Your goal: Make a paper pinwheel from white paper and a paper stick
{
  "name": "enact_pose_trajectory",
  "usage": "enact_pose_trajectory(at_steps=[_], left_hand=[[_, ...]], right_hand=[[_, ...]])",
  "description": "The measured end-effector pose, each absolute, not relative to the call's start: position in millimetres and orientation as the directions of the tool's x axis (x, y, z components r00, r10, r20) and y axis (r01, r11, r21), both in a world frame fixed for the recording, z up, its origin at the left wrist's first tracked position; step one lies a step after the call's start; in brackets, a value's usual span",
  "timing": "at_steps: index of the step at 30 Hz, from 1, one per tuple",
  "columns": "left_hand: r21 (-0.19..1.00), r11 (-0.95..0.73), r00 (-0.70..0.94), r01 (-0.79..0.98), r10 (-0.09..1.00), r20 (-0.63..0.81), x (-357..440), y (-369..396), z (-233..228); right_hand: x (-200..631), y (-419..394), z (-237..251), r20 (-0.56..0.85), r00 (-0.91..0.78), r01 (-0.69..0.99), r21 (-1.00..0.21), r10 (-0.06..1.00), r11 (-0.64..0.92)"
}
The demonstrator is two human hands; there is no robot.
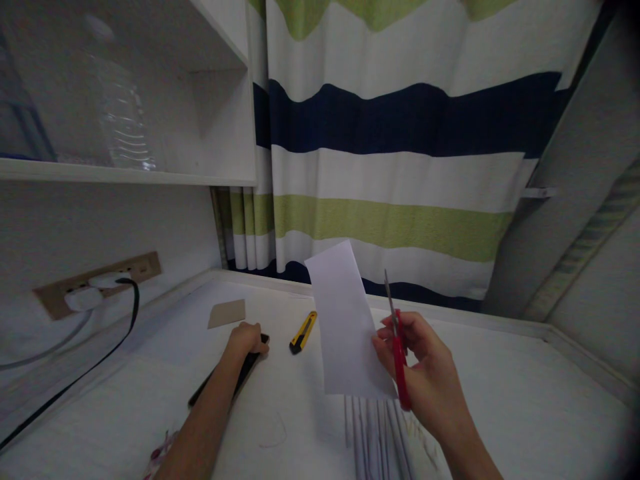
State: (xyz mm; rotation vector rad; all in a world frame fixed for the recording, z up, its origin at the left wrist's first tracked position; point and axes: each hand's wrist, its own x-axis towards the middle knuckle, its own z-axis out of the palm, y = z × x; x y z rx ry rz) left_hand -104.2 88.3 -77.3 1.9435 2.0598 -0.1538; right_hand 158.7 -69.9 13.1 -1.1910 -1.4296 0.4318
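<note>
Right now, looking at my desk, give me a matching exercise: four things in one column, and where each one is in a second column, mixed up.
Things:
1. scissors
2. utility knife
3. water bottle
4. cardboard piece

Places:
A. on the shelf
B. in the right hand, with the paper sheet
C. flat on the desk, just beyond the left hand
D. on the desk between the left hand and the paper sheet

Pairs: 1-B, 2-D, 3-A, 4-C

Single head-worn view, looking forward and down over a white desk (pixel 500 400), close above its near edge, facing the striped curtain (pixel 390 167) along the far edge, shelf (pixel 125 175) upper left, both forearms entering from below.
</note>
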Motion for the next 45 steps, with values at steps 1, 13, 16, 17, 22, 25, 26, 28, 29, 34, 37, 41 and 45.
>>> enact_pose_trajectory(at_steps=[1, 13, 16, 17, 22, 25, 26, 28, 29, 34, 37, 41, 45], left_hand=[[0.180, 0.066, -0.012, 0.981, 0.957, -0.290, -104, 87, -74], [0.955, -0.269, 0.552, 0.125, 0.818, 0.158, -35, 24, -1], [0.969, -0.239, 0.458, -0.055, 0.857, 0.237, -24, 9, 8], [0.968, -0.234, 0.427, -0.090, 0.869, 0.250, -23, 5, 10], [0.953, -0.176, 0.256, -0.248, 0.936, 0.240, -27, -11, 18], [0.938, -0.182, 0.198, -0.296, 0.949, 0.247, -29, -16, 20], [0.934, -0.185, 0.198, -0.306, 0.947, 0.253, -29, -16, 20], [0.924, -0.171, 0.204, -0.343, 0.946, 0.251, -28, -16, 19], [0.917, -0.156, 0.208, -0.366, 0.947, 0.244, -27, -16, 19], [0.936, -0.110, 0.241, -0.335, 0.950, 0.198, -19, -17, 15], [0.947, -0.182, 0.161, -0.266, 0.960, 0.229, -16, -19, 15], [0.914, -0.362, -0.040, -0.186, 0.932, 0.361, -24, -18, 19], [0.856, -0.497, -0.316, -0.146, 0.843, 0.435, -42, -12, 27]], right_hand=[[159, -70, 13, 0.521, 0.187, 0.406, -0.813, 0.833, 0.418], [156, -74, 18, 0.491, 0.241, 0.207, -0.869, 0.837, 0.450], [154, -74, 17, 0.447, 0.247, 0.138, -0.895, 0.860, 0.425], [154, -74, 17, 0.436, 0.239, 0.133, -0.900, 0.868, 0.415], [153, -73, 15, 0.416, 0.163, 0.125, -0.908, 0.895, 0.399], [152, -72, 13, 0.401, 0.155, 0.128, -0.914, 0.903, 0.384], [152, -72, 13, 0.399, 0.163, 0.136, -0.915, 0.902, 0.380], [151, -73, 12, 0.407, 0.191, 0.160, -0.911, 0.893, 0.381], [150, -73, 12, 0.416, 0.208, 0.173, -0.907, 0.885, 0.385], [145, -75, 11, 0.415, 0.227, 0.154, -0.908, 0.881, 0.389], [145, -75, 11, 0.397, 0.219, 0.105, -0.918, 0.891, 0.383], [143, -72, 9, 0.374, 0.114, 0.043, -0.927, 0.920, 0.371], [136, -69, 3, 0.453, -0.099, -0.239, -0.875, 0.886, 0.421]])
